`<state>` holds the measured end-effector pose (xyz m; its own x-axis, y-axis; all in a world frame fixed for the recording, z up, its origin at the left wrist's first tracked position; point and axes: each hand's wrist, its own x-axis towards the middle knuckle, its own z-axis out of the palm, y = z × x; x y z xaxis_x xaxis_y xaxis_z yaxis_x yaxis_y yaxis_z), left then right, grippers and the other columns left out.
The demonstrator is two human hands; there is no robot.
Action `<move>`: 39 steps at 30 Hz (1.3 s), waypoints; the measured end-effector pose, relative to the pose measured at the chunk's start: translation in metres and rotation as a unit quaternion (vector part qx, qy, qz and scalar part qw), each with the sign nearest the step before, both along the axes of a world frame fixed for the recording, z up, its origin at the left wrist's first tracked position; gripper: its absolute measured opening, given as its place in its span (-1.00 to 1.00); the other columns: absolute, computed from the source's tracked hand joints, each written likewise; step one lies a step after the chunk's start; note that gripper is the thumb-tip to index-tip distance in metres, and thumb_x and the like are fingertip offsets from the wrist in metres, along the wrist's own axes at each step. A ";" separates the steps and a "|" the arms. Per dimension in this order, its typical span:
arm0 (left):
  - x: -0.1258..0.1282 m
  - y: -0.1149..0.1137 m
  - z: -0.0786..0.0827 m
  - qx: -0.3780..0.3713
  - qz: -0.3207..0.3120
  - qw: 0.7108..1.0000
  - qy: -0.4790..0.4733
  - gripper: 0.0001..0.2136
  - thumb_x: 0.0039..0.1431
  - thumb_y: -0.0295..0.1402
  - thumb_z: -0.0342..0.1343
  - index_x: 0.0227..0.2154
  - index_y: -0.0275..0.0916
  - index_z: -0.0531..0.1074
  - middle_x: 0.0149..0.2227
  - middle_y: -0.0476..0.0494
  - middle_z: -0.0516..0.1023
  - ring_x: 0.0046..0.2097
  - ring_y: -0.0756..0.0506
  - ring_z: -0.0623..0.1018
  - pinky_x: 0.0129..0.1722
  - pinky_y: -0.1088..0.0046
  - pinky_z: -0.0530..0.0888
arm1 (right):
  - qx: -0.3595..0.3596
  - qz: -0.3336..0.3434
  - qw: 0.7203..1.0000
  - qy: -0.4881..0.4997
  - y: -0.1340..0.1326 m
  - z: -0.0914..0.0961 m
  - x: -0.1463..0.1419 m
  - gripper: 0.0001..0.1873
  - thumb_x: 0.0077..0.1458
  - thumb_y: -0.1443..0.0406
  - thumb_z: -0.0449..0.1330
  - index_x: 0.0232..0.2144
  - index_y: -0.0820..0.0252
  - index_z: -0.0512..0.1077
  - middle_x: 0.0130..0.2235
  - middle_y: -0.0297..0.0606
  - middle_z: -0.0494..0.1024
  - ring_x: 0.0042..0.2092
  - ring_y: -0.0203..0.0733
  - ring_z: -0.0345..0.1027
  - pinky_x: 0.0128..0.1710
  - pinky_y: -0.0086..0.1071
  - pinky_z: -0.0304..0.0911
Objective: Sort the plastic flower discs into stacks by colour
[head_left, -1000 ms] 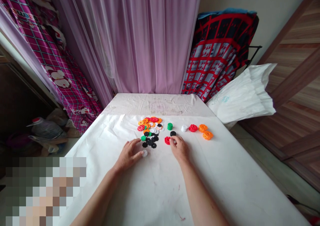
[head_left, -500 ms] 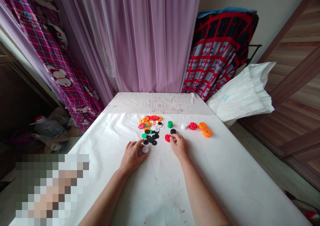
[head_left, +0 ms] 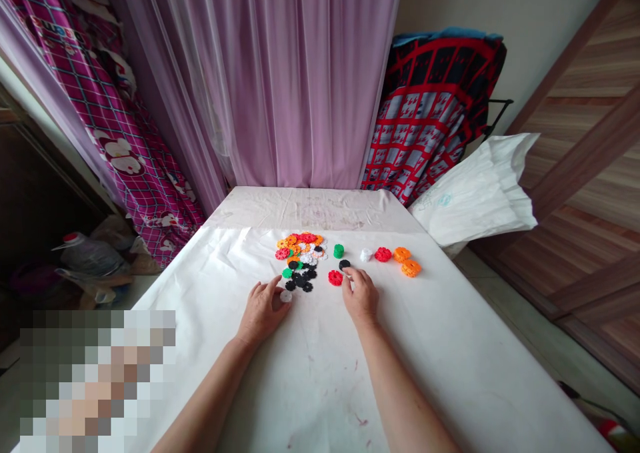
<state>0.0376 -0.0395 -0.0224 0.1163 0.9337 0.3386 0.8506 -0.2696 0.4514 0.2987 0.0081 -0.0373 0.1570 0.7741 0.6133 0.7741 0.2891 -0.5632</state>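
Observation:
My left hand (head_left: 261, 309) has its thumb and fingers curled round a small white snowflake disc (head_left: 286, 297) at the near edge of the pile. Black discs (head_left: 300, 279) and a green disc (head_left: 287, 273) lie just beyond those fingers. My right hand (head_left: 361, 294) is low over the table, thumb and forefinger a little apart with nothing visible between them. Close to its fingertips are a red stack (head_left: 335, 277) and a black stack (head_left: 345, 265). Farther up, the mixed pile (head_left: 300, 245) holds orange, red, white, green and black discs.
Sorted stacks stand in a row: green (head_left: 339, 251), white (head_left: 366, 255), red (head_left: 383, 254) and two orange ones (head_left: 411, 268). A white cloth covers the table (head_left: 320, 359). A white sack (head_left: 480, 189) leans at its right edge; a purple curtain (head_left: 300, 79) hangs behind.
My right fingertips have drawn slightly away from the red stack. My left hand has shifted a little left with the white disc. The view has tilted slightly.

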 end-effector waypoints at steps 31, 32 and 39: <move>-0.066 0.019 0.008 -0.045 0.153 0.981 0.113 -0.55 0.33 -0.12 -0.17 0.13 -0.16 0.40 0.25 -0.29 0.40 0.29 -0.34 0.32 0.25 -0.14 0.19 | -0.110 0.099 0.983 -0.112 0.045 0.036 -0.059 -0.81 0.04 0.35 0.20 -0.24 0.11 0.51 -0.20 -0.23 0.62 -0.13 -0.09 0.43 -0.09 -0.27 0.29; -0.067 0.019 0.007 -0.043 0.135 0.984 0.110 -0.56 0.32 -0.13 -0.16 0.13 -0.14 0.41 0.25 -0.28 0.40 0.28 -0.32 0.33 0.25 -0.12 0.21 | -0.089 0.104 0.986 -0.091 0.036 0.033 -0.059 -0.82 0.03 0.34 0.20 -0.25 0.11 0.49 -0.21 -0.24 0.62 -0.15 -0.10 0.44 -0.10 -0.28 0.30; -0.066 0.019 0.011 -0.060 0.091 0.988 0.109 -0.57 0.32 -0.15 -0.13 0.14 -0.13 0.40 0.26 -0.24 0.39 0.30 -0.30 0.32 0.26 -0.06 0.21 | -0.027 0.256 0.963 -0.083 -0.021 0.032 -0.086 -0.87 0.01 0.36 0.20 -0.32 0.09 0.42 -0.30 -0.29 0.57 -0.19 -0.14 0.39 -0.14 -0.31 0.28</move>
<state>-0.0287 -0.0200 -0.0111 -0.0002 0.9778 0.2097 0.9606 -0.0580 0.2716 0.2124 -0.0129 -0.0055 -0.3503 0.7552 0.5541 0.6180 0.6309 -0.4691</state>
